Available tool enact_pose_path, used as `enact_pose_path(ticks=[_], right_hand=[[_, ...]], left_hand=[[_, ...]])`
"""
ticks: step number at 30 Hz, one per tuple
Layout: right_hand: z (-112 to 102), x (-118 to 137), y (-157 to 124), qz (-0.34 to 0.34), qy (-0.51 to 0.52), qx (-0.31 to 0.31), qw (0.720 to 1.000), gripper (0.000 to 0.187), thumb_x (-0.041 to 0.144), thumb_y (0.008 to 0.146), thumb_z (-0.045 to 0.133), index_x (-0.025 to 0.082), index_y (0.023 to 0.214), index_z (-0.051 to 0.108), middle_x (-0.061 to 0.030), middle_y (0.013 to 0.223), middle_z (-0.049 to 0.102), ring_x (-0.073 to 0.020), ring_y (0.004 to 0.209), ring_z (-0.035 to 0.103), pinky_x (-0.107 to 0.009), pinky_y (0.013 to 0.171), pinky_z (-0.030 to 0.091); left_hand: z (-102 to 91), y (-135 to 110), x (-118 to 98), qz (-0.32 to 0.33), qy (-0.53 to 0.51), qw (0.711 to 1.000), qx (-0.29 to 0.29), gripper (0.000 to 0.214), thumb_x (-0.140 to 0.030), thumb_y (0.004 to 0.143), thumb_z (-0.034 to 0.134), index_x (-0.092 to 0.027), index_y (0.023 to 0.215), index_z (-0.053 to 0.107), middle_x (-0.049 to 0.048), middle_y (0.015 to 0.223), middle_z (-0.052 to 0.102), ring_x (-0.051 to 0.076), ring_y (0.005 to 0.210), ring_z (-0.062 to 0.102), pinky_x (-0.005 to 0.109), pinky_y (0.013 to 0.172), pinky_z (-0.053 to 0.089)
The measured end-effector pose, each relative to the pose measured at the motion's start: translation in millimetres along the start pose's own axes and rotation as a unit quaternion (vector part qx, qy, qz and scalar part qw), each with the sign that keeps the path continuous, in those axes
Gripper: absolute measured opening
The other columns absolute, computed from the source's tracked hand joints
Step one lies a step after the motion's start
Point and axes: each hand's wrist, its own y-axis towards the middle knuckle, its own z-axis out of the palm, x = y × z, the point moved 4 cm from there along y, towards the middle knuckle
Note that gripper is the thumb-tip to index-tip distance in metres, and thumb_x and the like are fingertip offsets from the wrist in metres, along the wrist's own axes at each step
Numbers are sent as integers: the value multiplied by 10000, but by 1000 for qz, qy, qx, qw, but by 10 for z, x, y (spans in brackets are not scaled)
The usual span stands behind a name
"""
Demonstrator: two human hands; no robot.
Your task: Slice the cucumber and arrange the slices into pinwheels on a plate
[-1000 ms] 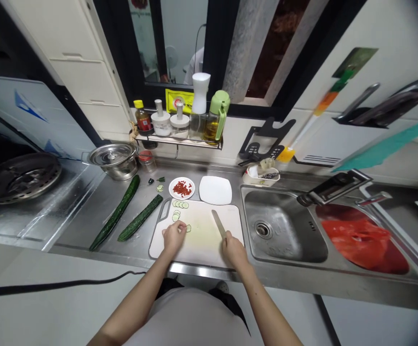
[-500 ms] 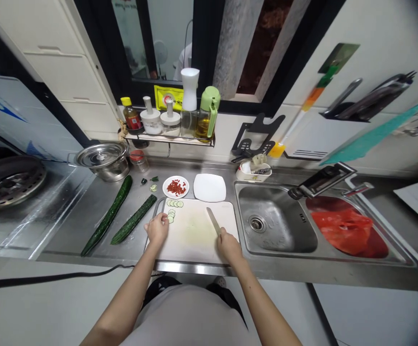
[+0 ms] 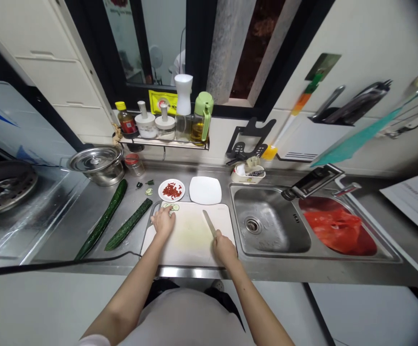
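Observation:
My left hand (image 3: 163, 222) lies over the upper left of the white cutting board (image 3: 194, 254), thumb and fingers apart. Its fingertips touch or nearly touch the cucumber slices (image 3: 175, 207) there and hide some of them. With my right hand (image 3: 225, 247) I grip a knife (image 3: 209, 222) by its handle. The blade points away from me, low over the board's right half; whether it touches the board I cannot tell. Two cucumbers, one long and smooth (image 3: 103, 218) and one bumpy and cut at its end (image 3: 129, 225), lie left of the board.
Behind the board stand a plate of chopped red pieces (image 3: 161, 196) and a white square plate (image 3: 205, 190). Cucumber scraps (image 3: 149, 191) lie near a lidded steel pot (image 3: 104, 168). A sink (image 3: 272, 235) with a red bag (image 3: 335, 230) is on the right. Seasonings line a shelf (image 3: 165, 143).
My left hand has moved up and right across the board, now covering the slices that lay in a short column. My right hand keeps the knife nearly in place. The view has shifted slightly.

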Motion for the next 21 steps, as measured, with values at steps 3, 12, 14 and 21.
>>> enact_pose_path(ticks=[3,12,14,21], right_hand=[[-12,6,-5,1,-2,2,1000,297,161,915,309,157,1163,472,-128,940,670,-219,892,647,-291,696,418],[33,-17,35,-5,-15,1,1000,319,154,905,299,146,1178,464,-135,946,672,-229,893,650,-294,686,421],[49,-24,39,-5,-15,2,1000,321,153,905,298,147,1182,459,-137,943,673,-225,886,650,-294,685,422],[49,-22,31,-6,-12,0,1000,312,165,916,297,145,1179,466,-140,939,672,-221,900,644,-292,699,418]], left_hand=[[26,75,-115,16,40,999,-5,390,-346,848,477,-283,1213,600,116,1116,607,305,1075,497,448,902,297],[115,148,-138,28,46,999,-9,244,-257,832,499,-244,1027,645,114,1095,618,295,1070,493,425,882,278],[115,151,-137,22,27,999,-5,203,-227,824,498,-238,973,636,96,1057,643,284,1056,508,417,878,280],[96,39,-126,-33,-74,994,70,167,-229,803,515,-269,934,612,5,904,697,212,928,595,375,865,304]])
